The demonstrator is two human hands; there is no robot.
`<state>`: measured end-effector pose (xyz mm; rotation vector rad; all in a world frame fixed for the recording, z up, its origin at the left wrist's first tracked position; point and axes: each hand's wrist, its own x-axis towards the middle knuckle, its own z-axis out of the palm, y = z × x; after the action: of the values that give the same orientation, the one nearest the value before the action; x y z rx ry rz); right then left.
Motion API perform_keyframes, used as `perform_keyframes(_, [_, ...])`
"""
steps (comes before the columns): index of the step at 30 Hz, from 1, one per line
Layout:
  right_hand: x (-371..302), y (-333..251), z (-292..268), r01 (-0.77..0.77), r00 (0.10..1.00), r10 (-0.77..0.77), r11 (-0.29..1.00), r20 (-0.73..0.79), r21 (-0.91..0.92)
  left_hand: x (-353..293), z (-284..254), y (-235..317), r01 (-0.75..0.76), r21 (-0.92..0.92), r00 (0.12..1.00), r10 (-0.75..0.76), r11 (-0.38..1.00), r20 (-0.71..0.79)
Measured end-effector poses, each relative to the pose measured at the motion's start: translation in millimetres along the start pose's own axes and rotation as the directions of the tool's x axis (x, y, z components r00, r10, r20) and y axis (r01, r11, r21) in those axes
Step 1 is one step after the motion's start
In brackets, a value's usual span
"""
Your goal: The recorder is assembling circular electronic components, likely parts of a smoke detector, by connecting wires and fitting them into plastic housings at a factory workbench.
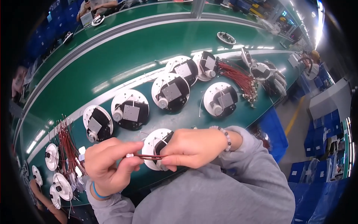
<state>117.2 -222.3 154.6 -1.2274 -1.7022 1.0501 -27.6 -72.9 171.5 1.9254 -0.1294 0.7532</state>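
My left hand pinches the white connector end of a short bundle of reddish-brown wires between thumb and fingers. The wires run across to my right hand, whose thumb and fingers are closed on their other part. Just beneath both hands lies a round white disc unit with a black plate, partly covered by my right hand. Behind it stand more such units, among them one with a silver box and a white cylinder, and another to its left.
A bunch of red wires with white connectors lies at the far right of the green table, another at the left. A green conveyor belt runs behind. Blue bins stand beyond the right edge. Another person's arm shows at lower left.
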Motion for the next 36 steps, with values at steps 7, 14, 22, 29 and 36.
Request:
perform_keyframes(7, [2.9, 0.3, 3.8, -0.027, 0.87, -0.003, 0.998, -0.494, -0.053, -3.2, 7.0, -18.7, 0.165, -0.051, 0.976, -0.155, 0.985, 0.152])
perform_keyframes(14, [-11.8, 34.8, 26.7, -0.299, 0.758, 0.08, 0.925, -0.647, -0.236, -50.7, 24.6, -129.8, 0.174, -0.045, 0.908, -0.143, 0.984, 0.394])
perform_keyframes(22, [-7.3, 79.8, 28.8, -0.407, 0.751, 0.106, 0.851, -0.652, -0.331, -57.0, 39.3, -154.6, 0.24, -0.112, 0.951, -0.21, 0.964, 0.227])
perform_keyframes(29, [2.8, 84.9, 23.5, -0.404, 0.81, 0.16, 0.85, -0.564, -0.338, -56.3, 35.2, -148.2, 0.187, 0.109, 0.962, -0.205, 0.976, 0.182])
perform_keyframes(36, [17.9, 88.4, 27.3, -0.374, 0.824, 0.085, 0.824, -0.56, -0.425, -54.2, 37.2, -145.8, 0.158, 0.143, 0.965, -0.184, 0.977, 0.187])
